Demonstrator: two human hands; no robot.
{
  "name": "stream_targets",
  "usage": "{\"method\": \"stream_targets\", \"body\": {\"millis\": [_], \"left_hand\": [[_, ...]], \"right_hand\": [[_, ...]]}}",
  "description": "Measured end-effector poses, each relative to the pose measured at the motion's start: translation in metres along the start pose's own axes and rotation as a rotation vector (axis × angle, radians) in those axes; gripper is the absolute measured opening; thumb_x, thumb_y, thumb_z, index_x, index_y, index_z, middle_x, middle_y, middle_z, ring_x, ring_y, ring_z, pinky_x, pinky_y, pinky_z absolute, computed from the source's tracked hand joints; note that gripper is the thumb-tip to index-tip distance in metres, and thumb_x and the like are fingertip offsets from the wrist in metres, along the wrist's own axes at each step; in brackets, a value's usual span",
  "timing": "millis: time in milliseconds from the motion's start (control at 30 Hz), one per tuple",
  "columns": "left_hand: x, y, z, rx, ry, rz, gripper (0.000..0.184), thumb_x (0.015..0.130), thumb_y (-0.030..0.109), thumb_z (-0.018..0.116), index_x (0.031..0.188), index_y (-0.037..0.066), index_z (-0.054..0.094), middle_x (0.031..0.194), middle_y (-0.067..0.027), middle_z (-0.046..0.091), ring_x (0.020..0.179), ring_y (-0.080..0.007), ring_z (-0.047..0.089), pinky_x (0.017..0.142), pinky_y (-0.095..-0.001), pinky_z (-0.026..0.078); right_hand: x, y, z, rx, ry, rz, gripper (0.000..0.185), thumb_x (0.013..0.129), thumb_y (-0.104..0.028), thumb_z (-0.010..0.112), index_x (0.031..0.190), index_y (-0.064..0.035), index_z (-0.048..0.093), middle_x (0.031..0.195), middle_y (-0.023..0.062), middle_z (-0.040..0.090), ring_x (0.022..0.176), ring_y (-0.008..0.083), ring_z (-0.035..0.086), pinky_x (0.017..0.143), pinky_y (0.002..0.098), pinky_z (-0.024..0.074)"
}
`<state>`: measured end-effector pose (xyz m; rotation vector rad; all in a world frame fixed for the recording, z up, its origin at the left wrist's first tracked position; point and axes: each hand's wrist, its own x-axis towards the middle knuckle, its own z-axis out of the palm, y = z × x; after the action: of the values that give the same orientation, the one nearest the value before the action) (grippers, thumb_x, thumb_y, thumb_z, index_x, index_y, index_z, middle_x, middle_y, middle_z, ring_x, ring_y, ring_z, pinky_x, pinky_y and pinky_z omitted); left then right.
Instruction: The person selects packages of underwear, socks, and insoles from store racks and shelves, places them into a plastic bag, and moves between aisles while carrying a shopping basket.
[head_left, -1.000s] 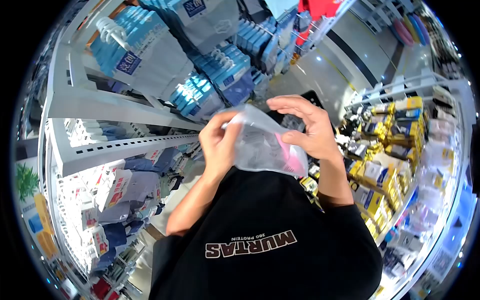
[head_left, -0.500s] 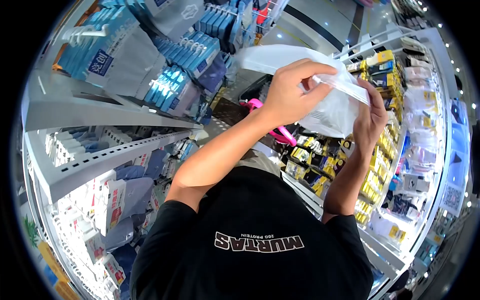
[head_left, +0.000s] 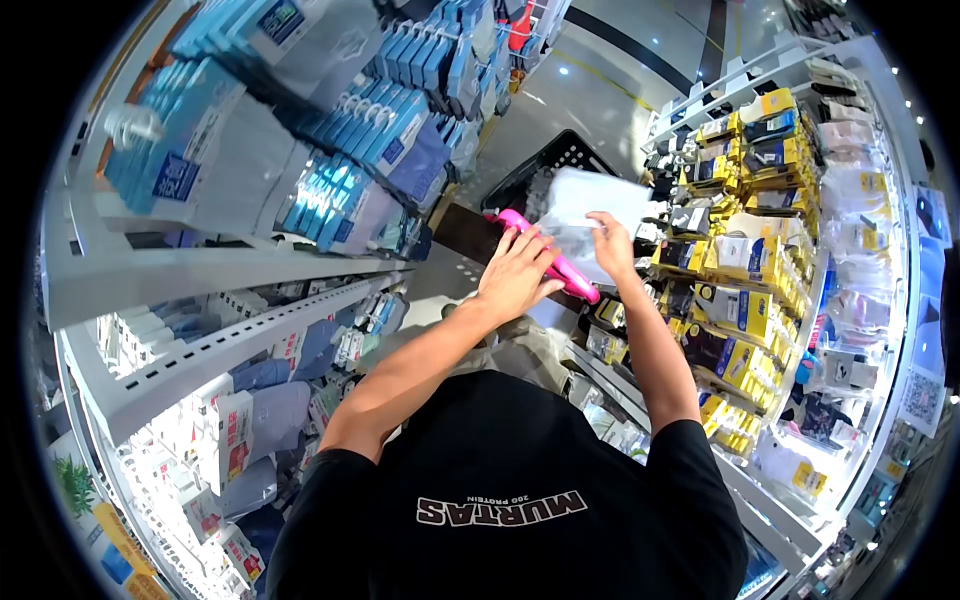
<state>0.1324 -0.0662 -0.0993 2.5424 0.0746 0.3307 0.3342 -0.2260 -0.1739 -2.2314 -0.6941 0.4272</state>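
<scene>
My left hand (head_left: 518,270) lies with its fingers spread over the bright pink handle (head_left: 572,277) of a black basket (head_left: 572,150). Pinched between the thumb and fingers of my right hand (head_left: 612,245) is a translucent white plastic bag (head_left: 597,200). The bag hangs over the basket and hides part of its inside. Some clear crumpled plastic shows in the basket beside the bag; what it wraps cannot be made out.
Racks of blue-carded packages (head_left: 345,185) hang close on my left, above a grey metal shelf edge (head_left: 230,280). Yellow-carded packages (head_left: 745,255) fill the rack on my right. Grey floor (head_left: 610,75) runs between the racks beyond the basket.
Both hands have come down and closer to the basket. My left hand has let go of the white bag and moved onto the pink handle; my right hand has carried the bag over the basket.
</scene>
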Motion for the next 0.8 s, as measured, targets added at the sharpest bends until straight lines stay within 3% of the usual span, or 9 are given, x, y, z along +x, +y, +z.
{"method": "stream_targets", "body": {"millis": [33,133,233,267,400,500,600,700,800], "left_hand": [[0.002,-0.001,0.0,0.027,-0.032,0.008,0.051,0.085,0.036,0.071,0.127,0.007,0.061,0.13,-0.0115,0.058,0.135,-0.0318,0.042,0.116,-0.0506,0.026],[0.014,-0.004,0.01,0.109,-0.057,0.042,0.049,0.082,0.03,0.073,0.124,0.008,0.061,0.123,-0.0091,0.059,0.13,-0.0309,0.046,0.116,-0.0512,0.024],[0.038,-0.007,0.009,0.219,-0.288,0.003,0.042,0.078,0.024,0.074,0.115,0.01,0.063,0.112,-0.0071,0.06,0.12,-0.0284,0.051,0.114,-0.0503,0.026],[0.043,-0.01,0.014,0.297,-0.233,0.047,0.027,0.076,0.022,0.072,0.099,0.011,0.064,0.098,-0.0062,0.06,0.104,-0.0261,0.055,0.106,-0.0486,0.034],[0.063,-0.023,0.036,0.371,-0.223,0.101,0.016,0.081,0.027,0.067,0.077,0.011,0.062,0.082,-0.0058,0.061,0.085,-0.0257,0.057,0.086,-0.0418,0.04],[0.079,-0.023,0.03,0.406,-0.521,0.05,0.018,0.084,0.024,0.061,0.087,0.009,0.069,0.091,-0.0088,0.069,0.092,-0.0256,0.063,0.09,-0.0428,0.041],[0.086,-0.03,0.039,0.441,-0.524,0.051,0.016,0.082,0.027,0.064,0.077,0.012,0.068,0.082,-0.0069,0.068,0.085,-0.0239,0.063,0.085,-0.0413,0.042],[0.103,-0.031,0.039,0.468,-0.521,0.036,0.017,0.082,0.026,0.062,0.078,0.012,0.069,0.082,-0.0072,0.068,0.084,-0.0239,0.063,0.085,-0.0409,0.042],[0.124,-0.033,0.041,0.451,-0.452,0.06,0.015,0.08,0.024,0.062,0.076,0.011,0.069,0.08,-0.0078,0.068,0.082,-0.0241,0.064,0.083,-0.0403,0.042]], "right_hand": [[0.005,0.008,0.01,0.001,-0.026,0.017,0.025,0.09,-0.009,0.056,0.112,-0.0095,0.068,0.091,0.0219,0.069,0.084,0.037,0.068,0.078,0.0414,0.0516],[0.025,0.05,0.04,-0.069,-0.014,0.02,0.026,0.089,-0.011,0.054,0.11,-0.0118,0.069,0.101,0.0234,0.069,0.101,0.0422,0.064,0.088,0.0456,0.0509],[0.037,0.095,0.062,-0.126,-0.133,0.235,0.029,0.088,-0.021,0.054,0.111,-0.0133,0.07,0.106,0.0231,0.069,0.104,0.0417,0.064,0.093,0.047,0.0502],[0.041,0.121,0.08,-0.131,-0.166,0.265,0.03,0.088,-0.022,0.054,0.112,-0.0138,0.07,0.107,0.0231,0.069,0.105,0.0411,0.064,0.093,0.0472,0.0501],[0.04,0.159,0.104,-0.199,-0.272,0.367,0.035,0.087,-0.026,0.057,0.118,-0.0135,0.067,0.112,0.0215,0.068,0.109,0.039,0.064,0.097,0.0464,0.0494],[0.038,0.171,0.114,-0.139,-0.255,0.457,0.045,0.084,-0.03,0.067,0.124,-0.0119,0.064,0.112,0.0212,0.069,0.111,0.0382,0.063,0.097,0.0447,0.0488],[0.038,0.156,0.102,-0.054,-0.306,0.414,0.043,0.083,-0.029,0.064,0.122,-0.0104,0.065,0.112,0.023,0.068,0.109,0.0402,0.064,0.096,0.0455,0.05],[0.039,0.144,0.089,0.317,-0.187,0.352,0.036,0.083,-0.023,0.069,0.113,-0.0033,0.068,0.106,0.0215,0.071,0.105,0.0352,0.068,0.09,0.0405,0.0521],[0.05,0.121,0.05,0.634,-0.248,0.428,0.031,0.093,-0.023,0.066,0.111,0.0018,0.068,0.097,0.0118,0.073,0.087,0.0173,0.068,0.077,0.0301,0.0534]]}}
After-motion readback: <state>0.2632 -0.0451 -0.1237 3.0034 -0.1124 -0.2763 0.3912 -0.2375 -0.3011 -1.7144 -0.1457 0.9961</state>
